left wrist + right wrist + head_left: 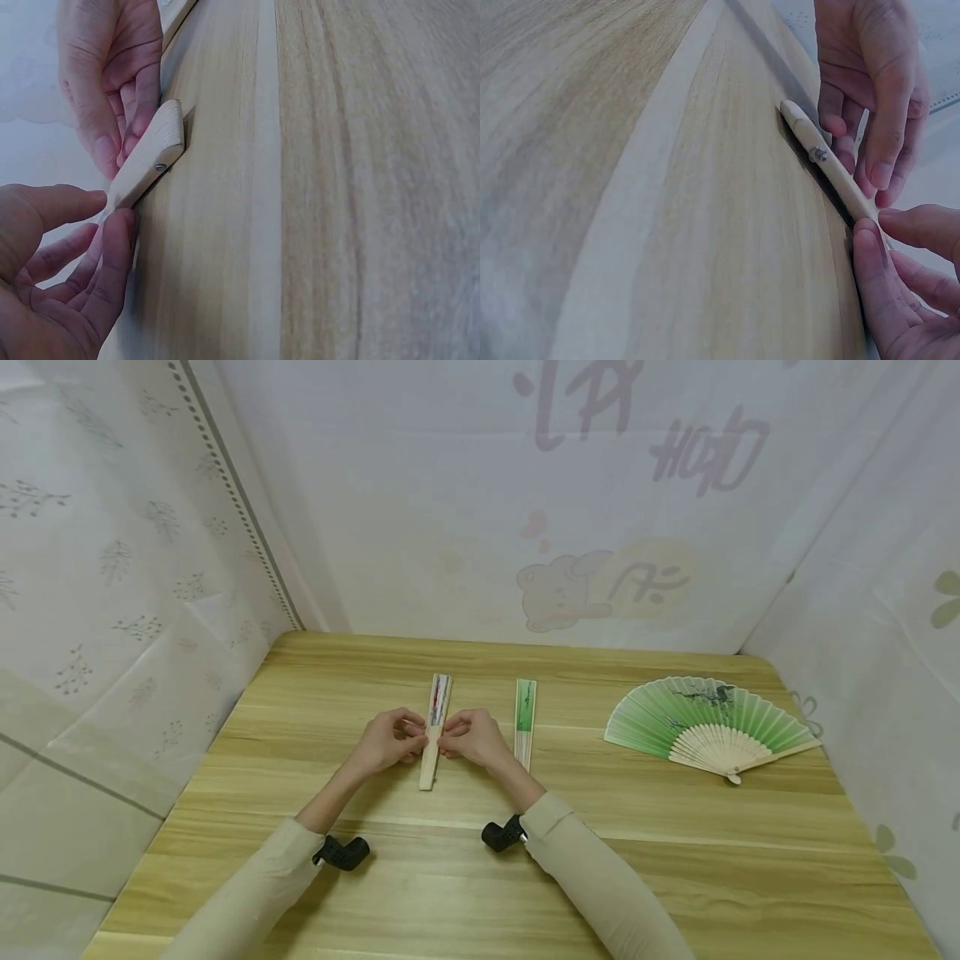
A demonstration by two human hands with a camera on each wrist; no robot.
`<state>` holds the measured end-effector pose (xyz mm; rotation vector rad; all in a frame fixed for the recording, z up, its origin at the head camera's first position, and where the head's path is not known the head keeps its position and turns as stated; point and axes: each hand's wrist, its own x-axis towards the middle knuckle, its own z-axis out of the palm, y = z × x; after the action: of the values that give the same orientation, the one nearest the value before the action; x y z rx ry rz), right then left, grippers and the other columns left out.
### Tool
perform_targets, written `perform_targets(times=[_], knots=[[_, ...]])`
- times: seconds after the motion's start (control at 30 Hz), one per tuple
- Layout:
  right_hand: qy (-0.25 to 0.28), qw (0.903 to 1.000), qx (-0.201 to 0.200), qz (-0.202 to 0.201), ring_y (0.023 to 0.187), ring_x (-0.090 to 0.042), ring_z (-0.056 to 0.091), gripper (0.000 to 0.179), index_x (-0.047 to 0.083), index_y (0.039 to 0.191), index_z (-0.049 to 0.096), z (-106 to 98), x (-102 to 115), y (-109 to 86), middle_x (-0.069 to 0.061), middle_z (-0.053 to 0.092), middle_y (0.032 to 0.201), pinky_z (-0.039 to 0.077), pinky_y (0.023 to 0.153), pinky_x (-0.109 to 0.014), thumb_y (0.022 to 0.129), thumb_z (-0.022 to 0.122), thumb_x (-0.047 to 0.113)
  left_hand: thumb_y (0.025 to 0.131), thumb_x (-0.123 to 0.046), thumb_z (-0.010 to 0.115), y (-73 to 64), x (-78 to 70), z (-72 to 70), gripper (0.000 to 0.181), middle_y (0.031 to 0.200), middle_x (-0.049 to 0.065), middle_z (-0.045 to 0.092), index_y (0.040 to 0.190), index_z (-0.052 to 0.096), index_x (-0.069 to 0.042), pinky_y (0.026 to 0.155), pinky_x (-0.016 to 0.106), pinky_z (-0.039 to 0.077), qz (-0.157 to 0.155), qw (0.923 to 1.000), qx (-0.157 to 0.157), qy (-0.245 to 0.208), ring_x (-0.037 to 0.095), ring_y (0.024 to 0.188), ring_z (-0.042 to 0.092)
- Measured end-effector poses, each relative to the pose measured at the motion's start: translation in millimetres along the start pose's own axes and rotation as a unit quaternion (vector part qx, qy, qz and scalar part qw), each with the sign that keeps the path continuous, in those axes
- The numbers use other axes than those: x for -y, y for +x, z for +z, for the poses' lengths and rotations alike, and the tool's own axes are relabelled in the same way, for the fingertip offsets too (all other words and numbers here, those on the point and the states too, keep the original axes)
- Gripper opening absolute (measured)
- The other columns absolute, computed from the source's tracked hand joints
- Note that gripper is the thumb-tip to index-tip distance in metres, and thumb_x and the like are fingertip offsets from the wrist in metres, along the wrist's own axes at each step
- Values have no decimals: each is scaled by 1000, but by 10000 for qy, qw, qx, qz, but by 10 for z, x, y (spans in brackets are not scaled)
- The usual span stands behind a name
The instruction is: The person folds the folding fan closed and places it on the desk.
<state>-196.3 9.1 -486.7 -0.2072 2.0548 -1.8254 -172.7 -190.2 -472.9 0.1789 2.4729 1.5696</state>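
Note:
A folded hand fan (428, 768) with pale wooden ribs and a white, red and dark patterned upper part lies nearly lengthwise on the table. My left hand (382, 745) pinches its left edge about midway along, and my right hand (474, 739) pinches the right edge opposite. Up close in the left wrist view, the fan's ribbed end (169, 127) with a metal rivet points away from the fingers. From the right wrist view, the rivet (818, 154) sticks out of the fan's side, and thumb and fingertips meet at the fan's edge.
A second folded fan, green (527, 706), lies just right of my right hand, partly covered by the wrist. Farther right, a green fan (705, 714) is spread open on the wooden table (465, 893). Patterned white cloth (420, 527) hangs behind and at both sides.

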Motion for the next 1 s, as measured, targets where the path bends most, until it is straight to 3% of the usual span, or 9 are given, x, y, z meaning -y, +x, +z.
perform_targets(times=[0.17,0.57,0.8,1.0], knots=[[-2,9999,47,-130,76,-31,73,22,-11,107,67,-62,-18,-31,-16,72,86,61,67,-35,87,75,-6,95,6,68,-12,-27,5,25,99,23,67,118,60,12,65,39,61,49,9999,-4,-112,34,82,71],[387,9951,751,-509,87,-34,72,31,-15,121,62,-404,-44,-138,-28,69,103,60,78,-40,96,70,2,97,0,69,19,-141,65,26,99,22,67,118,60,11,66,42,61,198,9994,16,-278,33,82,71],[182,9959,618,-632,91,-34,71,35,-14,125,60,-724,36,-272,-31,65,109,58,83,-47,98,69,7,98,-4,69,150,-289,173,27,98,22,67,118,61,11,65,38,61,578,9980,194,-176,37,79,71],[50,9955,438,-839,95,-42,70,36,-15,126,59,-1025,72,-376,-29,63,109,58,83,-48,100,67,10,99,-6,67,292,-448,343,29,103,26,66,121,59,12,72,53,59,660,9957,464,-458,48,86,68]])
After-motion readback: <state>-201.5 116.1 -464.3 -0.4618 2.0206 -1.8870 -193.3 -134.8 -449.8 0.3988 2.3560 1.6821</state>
